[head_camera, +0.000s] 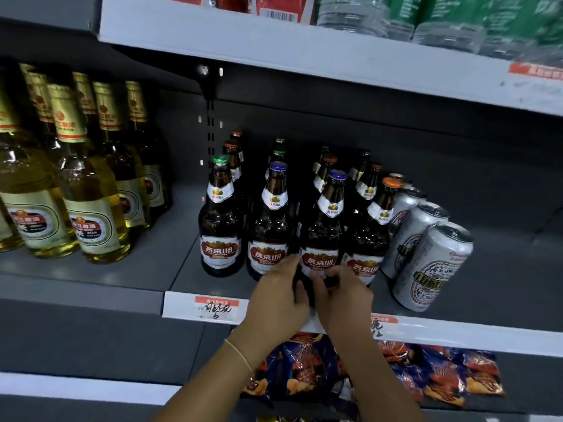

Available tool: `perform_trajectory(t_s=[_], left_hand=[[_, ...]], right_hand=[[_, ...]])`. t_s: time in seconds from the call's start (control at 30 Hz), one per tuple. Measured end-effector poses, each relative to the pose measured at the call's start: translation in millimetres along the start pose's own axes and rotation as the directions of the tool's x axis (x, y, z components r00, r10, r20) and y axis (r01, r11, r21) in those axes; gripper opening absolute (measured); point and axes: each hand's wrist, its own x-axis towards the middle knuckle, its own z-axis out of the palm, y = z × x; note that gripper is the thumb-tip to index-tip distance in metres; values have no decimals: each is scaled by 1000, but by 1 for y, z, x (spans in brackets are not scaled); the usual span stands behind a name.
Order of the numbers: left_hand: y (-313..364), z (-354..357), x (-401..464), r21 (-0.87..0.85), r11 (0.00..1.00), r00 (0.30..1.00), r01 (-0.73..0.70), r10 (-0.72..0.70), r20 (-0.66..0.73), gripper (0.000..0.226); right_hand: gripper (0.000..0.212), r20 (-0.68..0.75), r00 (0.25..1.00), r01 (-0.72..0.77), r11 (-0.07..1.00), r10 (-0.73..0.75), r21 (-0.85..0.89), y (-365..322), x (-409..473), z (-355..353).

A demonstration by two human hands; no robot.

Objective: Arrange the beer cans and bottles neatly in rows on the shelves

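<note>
Several dark brown beer bottles with red-and-white labels stand in rows on the grey middle shelf (pixel 182 269). Both hands grip the base of the third front bottle (pixel 327 226), which has a blue cap. My left hand (pixel 278 296) wraps its left side and my right hand (pixel 341 295) curls round its right side. To its left stand a green-capped bottle (pixel 220 217) and a blue-capped bottle (pixel 269 220); an orange-capped bottle (pixel 370 236) stands to its right. A row of silver cans (pixel 431 266) runs back at the right.
Clear bottles of golden beer (pixel 88 190) fill the left of the shelf. White price strips (pixel 201 306) line the front edge. Snack bags (pixel 411 373) lie on the shelf below. Green bottle packs (pixel 457 19) sit on the shelf above. Bare shelf shows right of the cans.
</note>
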Motion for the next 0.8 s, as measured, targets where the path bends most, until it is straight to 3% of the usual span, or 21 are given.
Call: perform_trajectory(t_s=[0.13, 0.53, 0.8], left_hand=[[-3, 4, 7, -16, 995, 989, 100, -98, 108, 66], [-5, 11, 3, -29, 991, 986, 127, -123, 109, 70], [5, 8, 2, -5, 989, 979, 150, -148, 137, 70]], right_hand=[[28, -3, 1000, 14, 999, -14, -29, 3, 3, 6], [26, -15, 1000, 26, 998, -25, 49, 9, -1, 8], [22, 67, 998, -5, 1000, 4, 13, 5, 1, 0]])
